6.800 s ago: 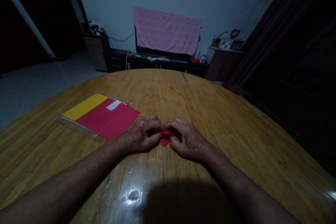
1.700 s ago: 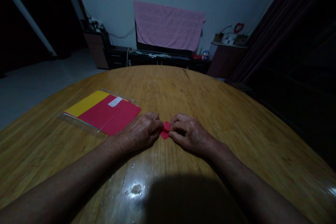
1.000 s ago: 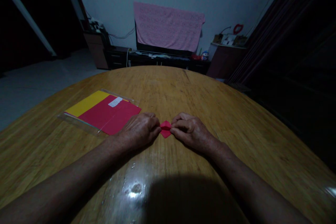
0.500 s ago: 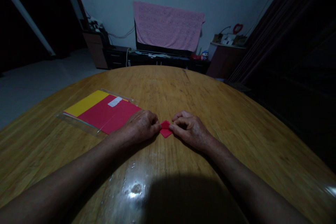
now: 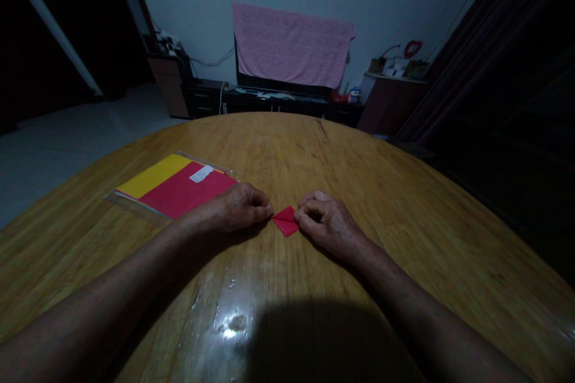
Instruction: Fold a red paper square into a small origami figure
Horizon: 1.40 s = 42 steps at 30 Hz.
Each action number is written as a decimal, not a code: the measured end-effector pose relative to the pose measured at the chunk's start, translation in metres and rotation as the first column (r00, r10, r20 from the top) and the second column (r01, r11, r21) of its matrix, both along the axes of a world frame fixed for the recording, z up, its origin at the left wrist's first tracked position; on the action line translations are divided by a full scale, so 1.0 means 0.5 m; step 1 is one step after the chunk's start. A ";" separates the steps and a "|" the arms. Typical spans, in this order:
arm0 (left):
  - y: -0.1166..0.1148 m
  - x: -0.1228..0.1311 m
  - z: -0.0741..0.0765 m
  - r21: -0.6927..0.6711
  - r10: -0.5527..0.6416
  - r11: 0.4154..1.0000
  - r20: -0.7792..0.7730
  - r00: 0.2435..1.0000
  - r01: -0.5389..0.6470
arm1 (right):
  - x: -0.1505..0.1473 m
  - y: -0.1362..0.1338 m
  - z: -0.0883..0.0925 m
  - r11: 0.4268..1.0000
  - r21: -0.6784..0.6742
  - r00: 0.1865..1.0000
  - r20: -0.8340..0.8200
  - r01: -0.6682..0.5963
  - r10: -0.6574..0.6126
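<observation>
a small folded red paper [image 5: 286, 221] lies on the wooden table [image 5: 287, 155], its right corner pinched by the curled fingers of the right hand [image 5: 330, 223]. the left hand [image 5: 236, 208], loosely closed, touches its left corner; i can't tell if it grips. a plastic sleeve of yellow and red paper sheets [image 5: 175, 188] lies just left of the folded paper.

The folded paper [image 5: 286, 221] is solid red. The wooden table [image 5: 287, 155] shows amber grain, with a yellow sheet [image 5: 153, 176] and a red sheet [image 5: 179, 190] near its left edge. The hanging cloth [image 5: 291, 45] is patterned pink.
</observation>
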State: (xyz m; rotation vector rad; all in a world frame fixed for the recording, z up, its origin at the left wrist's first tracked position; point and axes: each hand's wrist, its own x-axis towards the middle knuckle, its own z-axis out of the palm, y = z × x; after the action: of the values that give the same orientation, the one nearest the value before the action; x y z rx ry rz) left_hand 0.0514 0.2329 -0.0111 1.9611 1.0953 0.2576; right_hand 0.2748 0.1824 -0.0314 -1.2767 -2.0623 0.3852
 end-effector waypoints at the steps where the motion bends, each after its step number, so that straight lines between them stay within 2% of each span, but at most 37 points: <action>1: 0.001 0.000 -0.003 0.000 -0.001 1.000 0.004 1.000 0.001 | 0.000 0.000 -0.001 1.000 0.003 1.000 0.000 0.004 -0.004; 6: -0.004 0.009 -0.009 0.032 0.011 0.999 -0.014 1.000 -0.011 | -0.001 0.001 -0.002 1.000 -0.001 1.000 -0.016 0.018 -0.018; 12: -0.021 0.028 0.000 0.181 0.103 0.980 -0.108 0.989 -0.082 | 0.000 0.002 0.000 1.000 -0.015 0.999 -0.038 0.010 -0.011; 21: -0.026 0.042 0.008 0.298 0.115 0.953 -0.227 0.967 -0.044 | 0.001 -0.003 0.002 1.000 -0.020 0.999 -0.042 0.003 -0.004; 29: -0.030 0.049 0.010 0.380 0.146 0.925 -0.301 0.942 -0.022 | -0.013 0.002 -0.003 0.997 0.010 0.997 -0.013 0.079 -0.079; 32: -0.024 0.043 0.008 0.332 0.117 0.943 -0.255 0.960 -0.027 | -0.014 0.005 -0.008 0.995 0.058 0.996 0.022 0.085 -0.086; 35: -0.012 0.028 0.001 0.200 0.076 0.979 -0.140 0.987 -0.047 | -0.013 0.007 -0.011 0.992 0.091 0.994 0.049 0.090 -0.095; 39: -0.002 0.013 -0.007 0.037 0.077 0.996 -0.040 0.996 -0.076 | -0.012 0.008 -0.011 0.994 0.075 0.995 0.050 0.084 -0.088; 42: -0.003 0.013 -0.007 -0.005 0.073 0.997 -0.018 0.997 -0.073 | -0.012 0.008 -0.012 0.994 0.066 0.995 0.045 0.083 -0.086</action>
State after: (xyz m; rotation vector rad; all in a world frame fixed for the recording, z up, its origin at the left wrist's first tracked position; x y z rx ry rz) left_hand 0.0579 0.2316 -0.0144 1.9236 1.1795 0.2764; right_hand 0.2688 0.1865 -0.0373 -1.3408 -2.0363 0.2500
